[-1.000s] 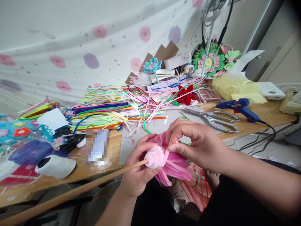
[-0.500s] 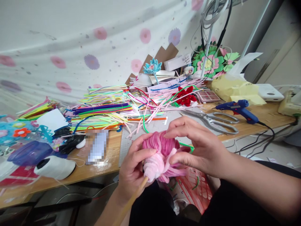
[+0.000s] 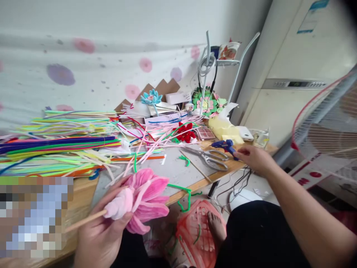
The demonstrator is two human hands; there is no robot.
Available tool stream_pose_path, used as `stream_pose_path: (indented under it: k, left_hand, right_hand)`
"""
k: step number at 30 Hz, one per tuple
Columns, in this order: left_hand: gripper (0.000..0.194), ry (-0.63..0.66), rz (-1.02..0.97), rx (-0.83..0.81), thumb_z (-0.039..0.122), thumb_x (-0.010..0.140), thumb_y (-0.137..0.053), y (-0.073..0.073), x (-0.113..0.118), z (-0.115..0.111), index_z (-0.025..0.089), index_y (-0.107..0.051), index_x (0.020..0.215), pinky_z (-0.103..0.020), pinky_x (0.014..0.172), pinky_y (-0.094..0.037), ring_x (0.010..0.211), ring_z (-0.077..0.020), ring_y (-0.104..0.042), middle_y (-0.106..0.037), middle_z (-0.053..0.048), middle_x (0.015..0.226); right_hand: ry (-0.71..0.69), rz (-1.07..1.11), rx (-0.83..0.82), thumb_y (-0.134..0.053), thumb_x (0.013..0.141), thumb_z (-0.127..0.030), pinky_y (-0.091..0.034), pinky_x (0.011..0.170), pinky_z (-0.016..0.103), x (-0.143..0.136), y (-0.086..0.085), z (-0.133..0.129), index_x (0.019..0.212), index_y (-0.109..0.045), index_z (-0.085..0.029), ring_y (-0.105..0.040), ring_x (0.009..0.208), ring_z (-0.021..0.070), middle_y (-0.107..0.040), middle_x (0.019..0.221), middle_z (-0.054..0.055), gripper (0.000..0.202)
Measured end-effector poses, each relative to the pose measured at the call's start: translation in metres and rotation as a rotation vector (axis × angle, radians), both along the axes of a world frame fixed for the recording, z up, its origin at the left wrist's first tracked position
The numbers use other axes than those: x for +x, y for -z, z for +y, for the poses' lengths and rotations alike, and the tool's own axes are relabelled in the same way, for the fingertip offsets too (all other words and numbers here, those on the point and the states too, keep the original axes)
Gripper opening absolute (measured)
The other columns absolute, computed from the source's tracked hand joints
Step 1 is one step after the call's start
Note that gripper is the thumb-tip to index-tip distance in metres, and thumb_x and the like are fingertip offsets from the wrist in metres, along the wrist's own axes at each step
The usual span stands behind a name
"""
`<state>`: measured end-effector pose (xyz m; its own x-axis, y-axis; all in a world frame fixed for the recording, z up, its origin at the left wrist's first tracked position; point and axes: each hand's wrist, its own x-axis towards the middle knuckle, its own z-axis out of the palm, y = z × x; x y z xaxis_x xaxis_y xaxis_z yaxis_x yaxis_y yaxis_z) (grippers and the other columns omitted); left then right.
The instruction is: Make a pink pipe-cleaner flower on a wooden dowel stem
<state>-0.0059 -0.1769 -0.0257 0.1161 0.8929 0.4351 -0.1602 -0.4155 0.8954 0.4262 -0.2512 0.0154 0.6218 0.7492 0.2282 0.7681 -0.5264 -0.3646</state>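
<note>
We've got the pink flower (image 3: 152, 203) in our L hand (image 3: 107, 227), fingers closed round its pale base, approx. over the table's (image 3: 85, 191) front edge, w/ the wooden stick (image 3: 86, 220) pointing down-left. Our R hand (image 3: 256, 158) is at the blue glue gun's (image 3: 224, 145) handle, nr the table's R end; fingers touch it, but we can't tell if the grip's fully closed. Scissors (image 3: 210, 160) lie just L of the gun, nr the front edge. Red flower (image 3: 184, 133) & blue flower (image 3: 151, 97) sit twd the back edge.
</note>
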Motion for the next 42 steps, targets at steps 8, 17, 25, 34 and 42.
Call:
stream_pose_path:
  k: [8, 17, 25, 34, 42]
  left_hand:
    - [0.039, 0.138, -0.118, -0.181, 0.030, 0.070, -0.078, -0.015, 0.016, -0.016, 0.027, -0.069, 0.107, -0.046, 0.109, -0.037, 0.119, -0.0282, -0.056, -0.064, -0.006, 0.125]
    - [0.039, 0.313, -0.050, -0.180, 0.029, 0.069, -0.079, -0.034, 0.017, -0.031, 0.026, -0.071, 0.107, -0.042, 0.095, -0.047, 0.106, -0.0275, -0.063, -0.070, -0.007, 0.114]
    - [0.039, 0.332, 0.181, -0.049, 0.030, 0.064, -0.082, -0.045, 0.017, -0.033, 0.026, -0.074, 0.102, -0.048, 0.096, -0.046, 0.118, -0.0334, -0.055, -0.066, -0.011, 0.119]
    - [0.038, 0.362, 0.247, 0.036, 0.032, 0.066, -0.081, -0.045, 0.020, -0.029, 0.027, -0.073, 0.103, -0.048, 0.097, -0.046, 0.114, -0.0316, -0.058, -0.067, -0.011, 0.117]
    - [0.039, 0.348, 0.271, 0.077, 0.037, 0.066, -0.080, -0.047, 0.020, -0.028, 0.024, -0.073, 0.102, -0.050, 0.096, -0.047, 0.113, -0.0342, -0.058, -0.067, -0.013, 0.115]
  right_hand:
    - [0.004, 0.058, -0.040, -0.070, 0.061, -0.031, -0.041, 0.057, 0.033, 0.007, 0.014, 0.036, 0.074, -0.070, -0.014, -0.064, 0.070, 0.0300, -0.069, 0.069, 0.013, 0.021]
    - [-0.359, 0.386, 0.437, -0.062, 0.078, -0.035, -0.052, 0.063, 0.035, -0.068, -0.031, -0.005, 0.102, -0.063, -0.023, -0.067, 0.078, 0.0267, -0.070, 0.095, 0.011, 0.027]
    - [-1.173, 0.169, 0.410, -0.064, 0.075, -0.013, -0.050, 0.049, 0.025, -0.150, -0.077, -0.035, 0.072, -0.054, -0.025, -0.059, 0.060, 0.0167, -0.059, 0.068, 0.000, 0.016]
    - [-1.220, 0.067, 0.309, -0.052, 0.062, -0.005, -0.048, 0.041, 0.026, -0.147, -0.071, -0.039, 0.073, -0.049, -0.027, -0.067, 0.081, 0.0240, -0.064, 0.087, 0.004, 0.024]
    - [-1.218, 0.073, 0.338, -0.052, 0.059, -0.005, -0.046, 0.040, 0.028, -0.149, -0.071, -0.039, 0.068, -0.042, -0.026, -0.063, 0.066, 0.0223, -0.058, 0.070, 0.002, 0.025]
